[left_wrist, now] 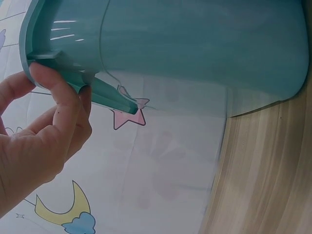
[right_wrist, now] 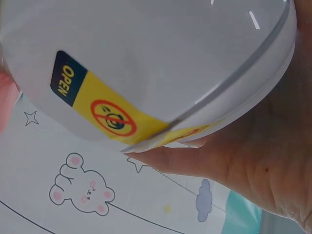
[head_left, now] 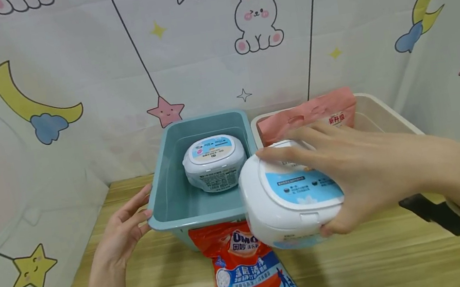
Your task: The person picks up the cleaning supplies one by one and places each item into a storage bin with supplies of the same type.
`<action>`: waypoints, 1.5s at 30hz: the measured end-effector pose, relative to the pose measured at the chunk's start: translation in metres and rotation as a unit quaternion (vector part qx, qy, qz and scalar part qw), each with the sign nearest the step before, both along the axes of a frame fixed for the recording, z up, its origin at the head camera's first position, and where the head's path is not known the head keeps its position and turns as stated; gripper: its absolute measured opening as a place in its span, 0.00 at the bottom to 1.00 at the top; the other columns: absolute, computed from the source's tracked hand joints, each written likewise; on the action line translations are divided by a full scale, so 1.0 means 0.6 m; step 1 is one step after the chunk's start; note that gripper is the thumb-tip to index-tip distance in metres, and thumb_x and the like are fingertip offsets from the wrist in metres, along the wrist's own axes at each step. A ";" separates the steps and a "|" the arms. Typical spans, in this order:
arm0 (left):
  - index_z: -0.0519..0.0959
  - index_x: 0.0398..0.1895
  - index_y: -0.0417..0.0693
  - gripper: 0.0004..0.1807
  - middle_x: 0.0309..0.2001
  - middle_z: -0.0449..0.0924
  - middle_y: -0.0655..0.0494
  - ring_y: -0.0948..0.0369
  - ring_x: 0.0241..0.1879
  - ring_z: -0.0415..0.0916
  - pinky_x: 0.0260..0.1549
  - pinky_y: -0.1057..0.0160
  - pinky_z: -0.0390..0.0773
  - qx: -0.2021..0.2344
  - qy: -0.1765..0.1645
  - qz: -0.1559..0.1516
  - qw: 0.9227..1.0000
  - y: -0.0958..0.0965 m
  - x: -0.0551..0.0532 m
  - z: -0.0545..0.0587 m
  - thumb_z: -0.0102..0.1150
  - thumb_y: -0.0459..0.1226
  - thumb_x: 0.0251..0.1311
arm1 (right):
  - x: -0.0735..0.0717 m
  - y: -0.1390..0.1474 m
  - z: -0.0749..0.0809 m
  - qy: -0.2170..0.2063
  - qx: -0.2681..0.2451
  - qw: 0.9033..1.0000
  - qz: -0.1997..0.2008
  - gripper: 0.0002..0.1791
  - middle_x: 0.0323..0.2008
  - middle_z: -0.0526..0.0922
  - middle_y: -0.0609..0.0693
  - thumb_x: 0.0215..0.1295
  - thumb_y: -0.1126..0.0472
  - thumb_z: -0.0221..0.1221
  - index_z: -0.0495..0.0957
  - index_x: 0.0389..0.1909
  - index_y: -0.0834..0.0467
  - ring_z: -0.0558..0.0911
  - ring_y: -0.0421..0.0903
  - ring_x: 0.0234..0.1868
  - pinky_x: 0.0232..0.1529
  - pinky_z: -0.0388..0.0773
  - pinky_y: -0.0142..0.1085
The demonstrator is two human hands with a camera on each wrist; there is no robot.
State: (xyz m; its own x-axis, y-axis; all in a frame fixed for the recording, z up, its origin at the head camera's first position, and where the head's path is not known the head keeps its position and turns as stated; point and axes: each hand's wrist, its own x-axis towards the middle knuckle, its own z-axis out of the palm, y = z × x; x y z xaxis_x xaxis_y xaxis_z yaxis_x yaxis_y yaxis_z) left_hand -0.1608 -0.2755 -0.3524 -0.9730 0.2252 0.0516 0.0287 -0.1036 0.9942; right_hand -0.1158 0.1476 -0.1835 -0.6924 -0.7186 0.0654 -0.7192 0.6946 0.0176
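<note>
My right hand (head_left: 348, 166) grips a white plastic tub (head_left: 261, 207) with a blue label on its lid, tilted above the table at the right front corner of the teal bin (head_left: 165, 223). In the right wrist view, the thumb presses near the lid seam of the tub (right_wrist: 136, 63), beside a yellow "OPEN" sticker. At the bin's left side, my left hand (head_left: 123, 232) holds the rim; the left wrist view shows the thumb and fingers (left_wrist: 56, 95) pinching it. Inside the bin stands a similar white tub (head_left: 215, 162), label up.
A red and blue bag of laundry powder (head_left: 252, 272) lies in front of the teal bin on the wooden table (head_left: 362, 267). To the right stands a beige bin (head_left: 389, 116) with a pink package (head_left: 309, 112) in it. A patterned white curtain (head_left: 198, 45) hangs behind.
</note>
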 end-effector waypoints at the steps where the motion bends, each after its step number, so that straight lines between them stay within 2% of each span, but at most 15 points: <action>1: 0.61 0.72 0.48 0.30 0.55 0.69 0.59 0.65 0.44 0.80 0.43 0.66 0.81 0.000 -0.001 0.000 1.000 0.000 0.000 0.000 0.48 0.27 0.67 | 0.000 -0.001 0.001 0.001 -0.002 1.000 0.002 0.62 0.65 0.61 0.36 0.33 0.29 0.69 0.43 0.71 0.23 0.61 0.37 0.61 0.51 0.73 0.41; 4: 0.62 0.72 0.48 0.30 0.55 0.69 0.59 0.65 0.44 0.80 0.43 0.66 0.81 0.001 -0.001 0.000 1.000 0.001 0.001 0.002 0.48 0.27 0.67 | -0.002 -0.007 0.007 -0.005 -0.005 1.000 0.006 0.61 0.63 0.62 0.35 0.34 0.29 0.69 0.44 0.71 0.23 0.62 0.36 0.60 0.53 0.71 0.40; 9: 0.61 0.72 0.48 0.30 0.55 0.69 0.59 0.66 0.44 0.80 0.43 0.66 0.81 0.000 0.001 -0.001 1.000 0.000 0.001 0.003 0.48 0.28 0.67 | -0.006 -0.020 0.018 -0.027 -0.003 1.000 0.001 0.61 0.67 0.59 0.37 0.36 0.29 0.69 0.42 0.71 0.23 0.62 0.40 0.62 0.59 0.69 0.47; 18: 0.62 0.72 0.49 0.29 0.54 0.70 0.59 0.65 0.44 0.80 0.42 0.66 0.81 0.007 0.002 0.001 1.000 0.003 0.001 0.000 0.48 0.27 0.67 | -0.019 -0.043 0.031 -0.056 0.011 0.998 -0.007 0.59 0.73 0.53 0.45 0.39 0.28 0.66 0.40 0.71 0.22 0.59 0.48 0.68 0.59 0.72 0.53; 22: 0.63 0.71 0.50 0.29 0.54 0.70 0.59 0.65 0.44 0.80 0.42 0.66 0.81 0.008 0.002 0.002 1.000 0.004 0.001 0.000 0.48 0.27 0.67 | -0.026 -0.051 0.032 -0.054 0.011 0.998 -0.002 0.60 0.72 0.55 0.47 0.39 0.28 0.66 0.41 0.72 0.24 0.60 0.51 0.68 0.57 0.74 0.53; 31: 0.63 0.71 0.50 0.29 0.54 0.70 0.59 0.65 0.43 0.80 0.42 0.67 0.82 0.007 -0.003 0.007 1.000 0.004 0.002 -0.001 0.48 0.27 0.67 | -0.055 -0.072 0.038 -0.062 0.017 0.998 0.020 0.59 0.63 0.63 0.46 0.40 0.30 0.67 0.45 0.73 0.29 0.62 0.46 0.62 0.53 0.74 0.44; 45: 0.60 0.73 0.47 0.30 0.54 0.71 0.60 0.65 0.45 0.80 0.43 0.67 0.81 0.015 0.003 0.000 1.000 0.003 -0.001 -0.005 0.47 0.27 0.67 | -0.090 -0.105 0.039 -0.099 0.022 0.995 0.004 0.58 0.62 0.63 0.45 0.42 0.32 0.67 0.44 0.73 0.28 0.62 0.46 0.59 0.51 0.76 0.44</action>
